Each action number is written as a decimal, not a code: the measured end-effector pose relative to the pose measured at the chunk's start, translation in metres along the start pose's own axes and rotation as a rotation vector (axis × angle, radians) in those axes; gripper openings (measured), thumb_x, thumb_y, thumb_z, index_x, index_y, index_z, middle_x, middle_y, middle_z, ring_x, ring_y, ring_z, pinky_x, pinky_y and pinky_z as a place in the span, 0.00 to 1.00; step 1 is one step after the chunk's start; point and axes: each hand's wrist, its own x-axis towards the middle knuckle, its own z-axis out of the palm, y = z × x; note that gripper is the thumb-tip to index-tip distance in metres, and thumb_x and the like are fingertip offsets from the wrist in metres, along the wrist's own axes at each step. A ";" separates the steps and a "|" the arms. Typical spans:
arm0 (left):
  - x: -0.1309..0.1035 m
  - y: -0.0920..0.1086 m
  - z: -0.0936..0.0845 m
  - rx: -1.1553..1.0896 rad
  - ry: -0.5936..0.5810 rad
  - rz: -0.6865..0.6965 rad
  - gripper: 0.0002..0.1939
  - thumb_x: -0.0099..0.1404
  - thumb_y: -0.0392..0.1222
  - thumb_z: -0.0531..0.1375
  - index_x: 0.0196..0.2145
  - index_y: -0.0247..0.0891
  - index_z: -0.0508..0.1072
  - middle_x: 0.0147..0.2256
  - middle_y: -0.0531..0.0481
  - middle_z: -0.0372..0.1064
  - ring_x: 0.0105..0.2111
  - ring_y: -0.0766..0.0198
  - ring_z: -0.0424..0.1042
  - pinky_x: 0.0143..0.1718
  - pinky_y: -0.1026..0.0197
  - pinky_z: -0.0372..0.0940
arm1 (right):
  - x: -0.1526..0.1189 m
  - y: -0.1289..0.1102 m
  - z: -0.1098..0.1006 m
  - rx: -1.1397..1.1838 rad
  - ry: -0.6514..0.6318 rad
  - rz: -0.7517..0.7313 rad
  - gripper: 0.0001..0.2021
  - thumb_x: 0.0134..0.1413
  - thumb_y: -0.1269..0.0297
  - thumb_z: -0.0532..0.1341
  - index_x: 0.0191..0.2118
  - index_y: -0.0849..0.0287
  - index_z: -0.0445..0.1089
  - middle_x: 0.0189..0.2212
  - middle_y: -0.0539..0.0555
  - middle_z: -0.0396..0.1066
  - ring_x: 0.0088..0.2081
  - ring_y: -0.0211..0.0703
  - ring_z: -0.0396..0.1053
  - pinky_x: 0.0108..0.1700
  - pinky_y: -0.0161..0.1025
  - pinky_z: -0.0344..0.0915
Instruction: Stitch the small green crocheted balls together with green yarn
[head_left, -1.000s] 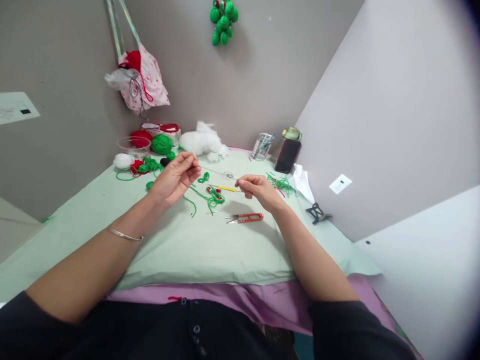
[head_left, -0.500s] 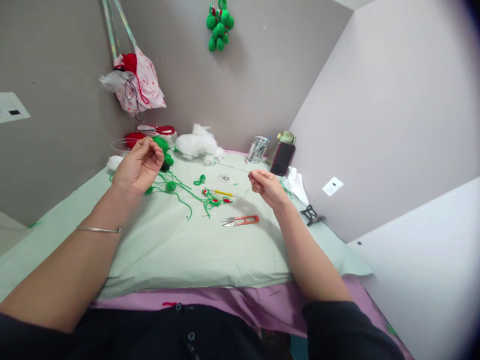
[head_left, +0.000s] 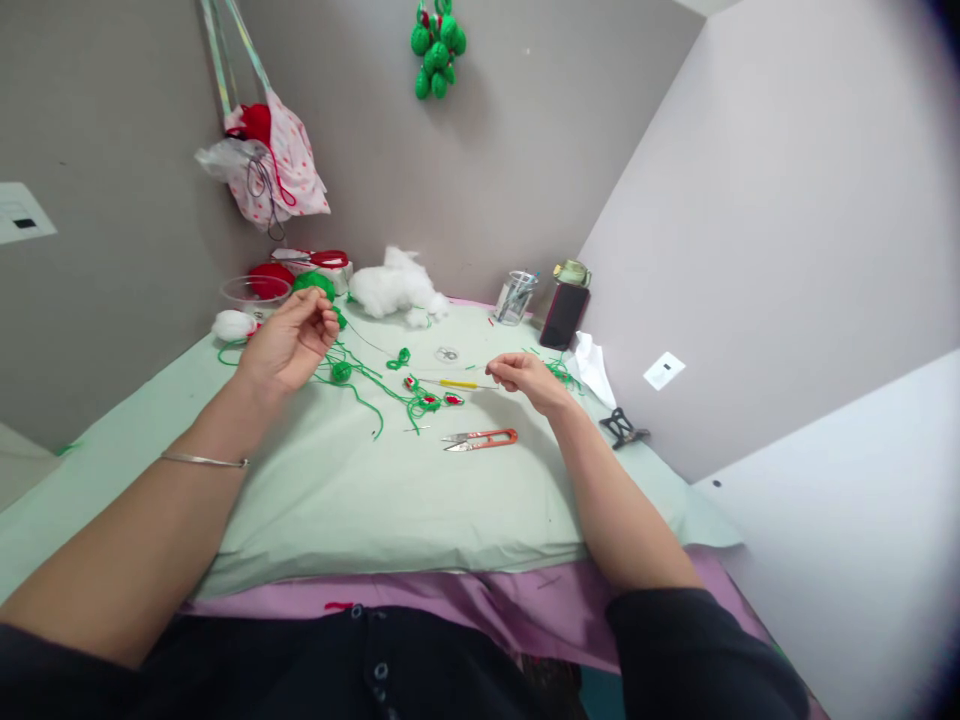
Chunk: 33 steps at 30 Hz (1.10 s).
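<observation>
Left of the frame's centre, the person's left hand (head_left: 289,345) is raised with thumb and forefinger pinched together, the other fingers loosely curled, and a fine dark thread (head_left: 365,340) hangs from the pinch. Right of centre, the right hand (head_left: 529,380) has its fingertips drawn together as well, apparently on the same thread — it sags between the two hands and grows too faint to follow all the way across. Just beside the right fingertips lies a hook with a yellow handle (head_left: 457,384), and left of it small red-and-green pieces (head_left: 429,403) trail green yarn strands (head_left: 364,399) over the pale green cloth (head_left: 390,510). Near the centre of the frame rest a thin coil (head_left: 448,354) and a green looped piece (head_left: 403,358); below them, orange-handled snips (head_left: 491,438) lie with their blades spread, pointing left. Toward the upper middle sits a heap of white stuffing (head_left: 394,288), with a glass of pens (head_left: 516,298) and a dark phone (head_left: 565,316) to its right. At the upper left hangs a spotted bag (head_left: 296,165) — red yarn (head_left: 256,124) shows at its mouth.
</observation>
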 end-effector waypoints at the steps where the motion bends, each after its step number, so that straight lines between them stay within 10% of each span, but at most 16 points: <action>1: 0.000 -0.001 0.000 0.019 -0.003 0.003 0.16 0.76 0.29 0.48 0.30 0.34 0.68 0.24 0.55 0.67 0.25 0.75 0.66 0.28 0.73 0.64 | 0.001 0.002 0.000 -0.018 0.005 -0.005 0.19 0.43 0.49 0.71 0.28 0.62 0.73 0.20 0.47 0.64 0.21 0.29 0.52 0.25 0.34 0.46; 11: 0.005 0.012 -0.010 0.044 0.189 0.141 0.11 0.74 0.30 0.53 0.32 0.35 0.69 0.26 0.56 0.69 0.34 0.71 0.71 0.40 0.64 0.65 | 0.004 0.007 -0.009 0.034 0.078 -0.039 0.18 0.45 0.49 0.71 0.30 0.62 0.74 0.20 0.46 0.62 0.21 0.29 0.51 0.25 0.34 0.44; 17: 0.008 0.021 -0.013 0.227 0.190 0.260 0.11 0.70 0.27 0.53 0.30 0.35 0.66 0.24 0.56 0.63 0.22 0.74 0.60 0.25 0.68 0.54 | -0.005 -0.009 0.003 0.072 0.020 -0.068 0.17 0.47 0.50 0.71 0.29 0.61 0.73 0.20 0.46 0.62 0.21 0.29 0.49 0.25 0.34 0.44; 22: 0.020 0.016 -0.027 1.000 0.307 0.758 0.09 0.58 0.28 0.63 0.36 0.34 0.72 0.35 0.49 0.70 0.37 0.63 0.68 0.44 0.57 0.65 | -0.013 -0.020 0.024 0.005 -0.007 -0.071 0.16 0.48 0.51 0.69 0.30 0.62 0.74 0.19 0.46 0.61 0.21 0.30 0.49 0.26 0.35 0.43; 25: 0.005 -0.011 -0.015 1.370 0.114 1.066 0.20 0.54 0.31 0.67 0.46 0.34 0.74 0.52 0.40 0.69 0.55 0.51 0.64 0.60 0.45 0.59 | -0.017 -0.023 0.040 -0.099 -0.036 -0.085 0.16 0.51 0.51 0.66 0.31 0.62 0.75 0.19 0.46 0.61 0.22 0.31 0.50 0.27 0.36 0.45; 27: -0.015 -0.035 0.002 1.346 -0.142 0.981 0.16 0.60 0.34 0.62 0.47 0.37 0.73 0.56 0.40 0.68 0.58 0.52 0.64 0.57 0.48 0.62 | -0.021 -0.027 0.052 -0.173 -0.060 -0.093 0.16 0.53 0.51 0.65 0.33 0.62 0.75 0.20 0.47 0.64 0.23 0.31 0.52 0.27 0.36 0.47; 33: -0.056 -0.083 0.035 1.014 -0.645 0.010 0.22 0.63 0.47 0.63 0.53 0.39 0.69 0.44 0.44 0.74 0.36 0.60 0.75 0.35 0.59 0.69 | -0.027 -0.032 0.070 -0.183 -0.143 -0.149 0.18 0.53 0.49 0.65 0.30 0.63 0.73 0.22 0.47 0.65 0.25 0.32 0.56 0.29 0.35 0.51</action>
